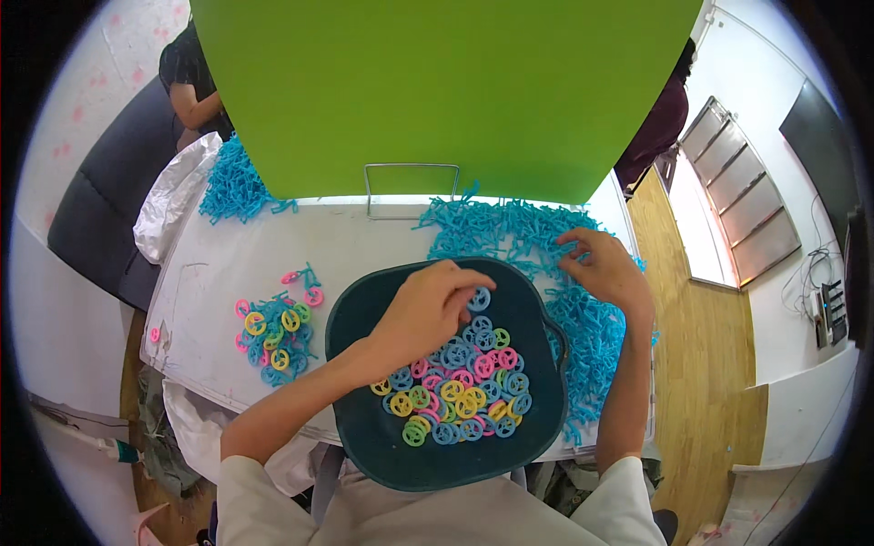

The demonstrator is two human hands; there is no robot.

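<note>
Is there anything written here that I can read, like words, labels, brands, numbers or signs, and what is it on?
No text can be read.
Green panel, dark tub, small colored wheels: no legible lettering.
Dark strip by the right wall: too small to tell.

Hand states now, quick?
Left hand: closed on a blue wheel.
Right hand: partly open over the blue pieces, nothing visibly held.
</note>
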